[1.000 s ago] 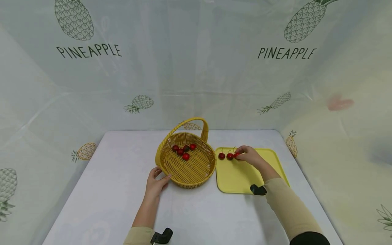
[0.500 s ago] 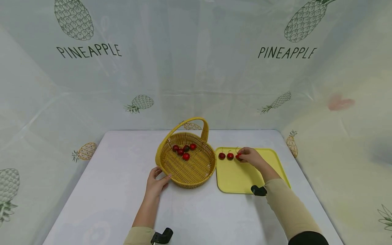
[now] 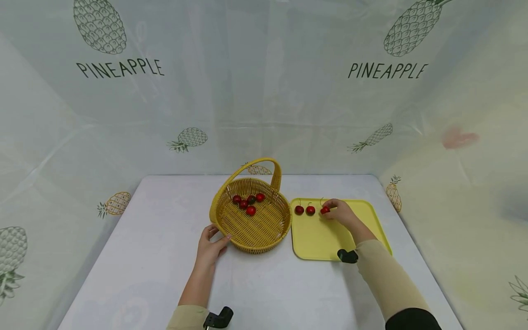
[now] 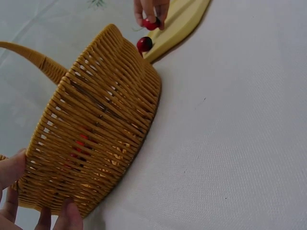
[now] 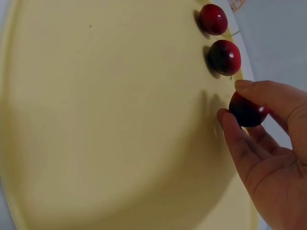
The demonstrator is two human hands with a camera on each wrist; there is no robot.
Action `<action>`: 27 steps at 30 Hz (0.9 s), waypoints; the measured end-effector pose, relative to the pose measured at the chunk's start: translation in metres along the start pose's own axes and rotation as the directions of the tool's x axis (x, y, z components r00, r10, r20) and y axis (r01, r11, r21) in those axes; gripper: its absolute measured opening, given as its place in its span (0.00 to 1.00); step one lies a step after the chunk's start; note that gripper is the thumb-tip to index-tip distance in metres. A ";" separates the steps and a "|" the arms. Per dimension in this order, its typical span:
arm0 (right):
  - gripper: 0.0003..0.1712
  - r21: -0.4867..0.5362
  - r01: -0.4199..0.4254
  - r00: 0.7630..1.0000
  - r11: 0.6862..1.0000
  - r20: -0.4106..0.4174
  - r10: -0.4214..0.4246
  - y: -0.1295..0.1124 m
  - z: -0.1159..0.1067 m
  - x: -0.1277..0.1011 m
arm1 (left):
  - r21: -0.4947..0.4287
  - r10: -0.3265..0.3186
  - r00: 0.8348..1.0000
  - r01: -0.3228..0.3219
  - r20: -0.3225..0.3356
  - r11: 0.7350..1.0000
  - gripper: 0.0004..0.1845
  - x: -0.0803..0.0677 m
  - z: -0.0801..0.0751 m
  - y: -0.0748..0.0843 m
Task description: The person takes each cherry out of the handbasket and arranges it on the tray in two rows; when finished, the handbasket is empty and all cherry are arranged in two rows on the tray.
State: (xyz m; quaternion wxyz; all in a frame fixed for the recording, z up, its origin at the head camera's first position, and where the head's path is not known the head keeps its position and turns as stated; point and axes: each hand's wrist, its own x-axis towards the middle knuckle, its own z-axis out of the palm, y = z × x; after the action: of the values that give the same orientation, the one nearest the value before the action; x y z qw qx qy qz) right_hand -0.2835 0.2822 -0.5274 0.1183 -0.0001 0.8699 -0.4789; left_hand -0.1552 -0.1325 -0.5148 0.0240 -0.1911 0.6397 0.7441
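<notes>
My left hand [image 3: 209,246] grips the near left rim of a yellow wicker basket [image 3: 255,233] with an arched handle. In the left wrist view, its thumb [image 4: 12,168] lies at the rim and its fingertips touch the woven side. Several red cherries [image 3: 250,211] lie inside the basket. To the right, my right hand [image 3: 340,214] pinches a dark red cherry [image 5: 247,110] between thumb and fingers, close over the yellow tray [image 3: 317,243]. Two more stemmed cherries, one on the left [image 3: 299,210] and one nearer the hand [image 3: 310,210], sit in a row along the tray's far side.
The basket stands right beside the tray's left edge on a white-covered table [image 3: 144,256]. Behind the table hangs a pale curtain [image 3: 255,91] printed with pineapples. The right forearm [image 3: 387,279] crosses over the tray's near right corner.
My right hand has moved slightly right along the tray with its cherry, widening the gap to the two other cherries. The left hand and basket stay put.
</notes>
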 end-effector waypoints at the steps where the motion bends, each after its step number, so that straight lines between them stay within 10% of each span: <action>1: 0.21 -0.005 -0.003 1.000 1.000 -0.006 0.003 0.000 0.000 0.001 | 0.003 0.001 1.000 -0.001 -0.002 1.000 0.35 0.001 0.000 -0.002; 17: 0.21 0.053 -0.047 0.998 0.997 -0.032 0.049 -0.006 0.005 0.004 | 0.004 -0.001 1.000 0.001 0.009 1.000 0.34 -0.014 0.004 0.015; 27: 0.19 -0.018 -0.058 0.997 0.998 -0.053 0.057 -0.001 0.007 0.009 | 0.019 0.013 1.000 -0.013 -0.015 1.000 0.35 0.005 -0.001 -0.008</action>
State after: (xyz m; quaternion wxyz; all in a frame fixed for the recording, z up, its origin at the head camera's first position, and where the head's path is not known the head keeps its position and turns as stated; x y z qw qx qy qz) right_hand -0.2912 0.2744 -0.5323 0.1089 0.0364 0.8770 -0.4666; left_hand -0.1577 -0.1331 -0.5237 0.0161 -0.1925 0.6480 0.7368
